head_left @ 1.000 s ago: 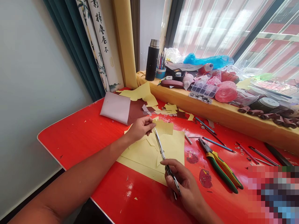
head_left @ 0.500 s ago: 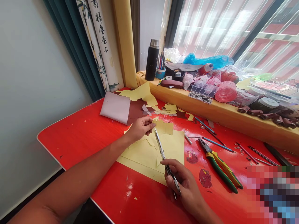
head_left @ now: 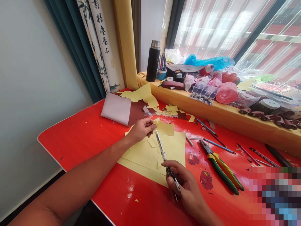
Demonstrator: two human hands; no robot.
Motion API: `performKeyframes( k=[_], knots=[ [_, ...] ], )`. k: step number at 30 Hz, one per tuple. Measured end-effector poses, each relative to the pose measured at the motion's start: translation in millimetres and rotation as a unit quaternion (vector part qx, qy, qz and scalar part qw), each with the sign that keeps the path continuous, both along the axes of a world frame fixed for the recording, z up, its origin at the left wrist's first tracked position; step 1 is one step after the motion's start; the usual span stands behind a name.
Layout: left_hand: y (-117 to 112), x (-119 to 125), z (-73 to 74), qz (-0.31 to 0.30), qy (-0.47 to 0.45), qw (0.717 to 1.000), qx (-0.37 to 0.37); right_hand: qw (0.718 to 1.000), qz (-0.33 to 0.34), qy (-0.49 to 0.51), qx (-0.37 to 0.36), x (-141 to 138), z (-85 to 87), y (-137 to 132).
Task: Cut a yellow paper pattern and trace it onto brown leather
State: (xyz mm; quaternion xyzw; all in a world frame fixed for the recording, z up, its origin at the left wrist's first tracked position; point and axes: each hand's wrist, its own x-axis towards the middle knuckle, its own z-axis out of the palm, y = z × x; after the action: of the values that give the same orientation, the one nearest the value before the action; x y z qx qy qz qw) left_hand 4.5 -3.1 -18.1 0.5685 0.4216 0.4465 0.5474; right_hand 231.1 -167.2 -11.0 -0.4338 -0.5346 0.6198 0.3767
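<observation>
A large yellow sheet [head_left: 144, 157] lies on the red table [head_left: 80, 138], partly cut. My right hand [head_left: 185, 185] grips the handles of a pair of scissors [head_left: 162, 152], whose closed blades run up across the sheet towards my left hand. My left hand [head_left: 141, 128] rests at the sheet's far edge, fingers pinched together on the yellow paper beside the blade tips. A smaller yellow piece [head_left: 166, 128] lies just right of those fingers.
Green-and-yellow pliers [head_left: 221, 166], pencils [head_left: 219, 145] and small metal bits lie to the right. A folded pink-and-brown sheet [head_left: 119, 110] and yellow scraps [head_left: 143, 94] sit behind. The window ledge [head_left: 223, 116] carries a black flask [head_left: 152, 61], a pen cup, a compartment box and pink rolls.
</observation>
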Motion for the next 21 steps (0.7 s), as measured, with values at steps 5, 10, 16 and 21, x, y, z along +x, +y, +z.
performKeyframes(
  k=[5, 10, 16, 21],
  knots=[
    [0.2, -0.3, -2.0, -0.002, 0.0, 1.0, 0.004, 1.0, -0.004, -0.001, -0.009, 0.3, 0.3, -1.1],
    [0.1, -0.3, -3.5, -0.002, -0.002, 1.0, 0.002, 1.0, -0.01, -0.004, -0.012, -0.2, 1.0, -1.5],
    [-1.5, 1.1, -2.7, -0.001, 0.011, 1.0, -0.003, 1.0, -0.011, -0.003, -0.004, -0.2, 1.1, -1.4],
    [-2.5, 1.3, -1.5, 0.0, 0.021, 1.0, -0.001, 1.0, -0.019, 0.001, -0.015, -0.3, 0.9, -1.3]
  ],
)
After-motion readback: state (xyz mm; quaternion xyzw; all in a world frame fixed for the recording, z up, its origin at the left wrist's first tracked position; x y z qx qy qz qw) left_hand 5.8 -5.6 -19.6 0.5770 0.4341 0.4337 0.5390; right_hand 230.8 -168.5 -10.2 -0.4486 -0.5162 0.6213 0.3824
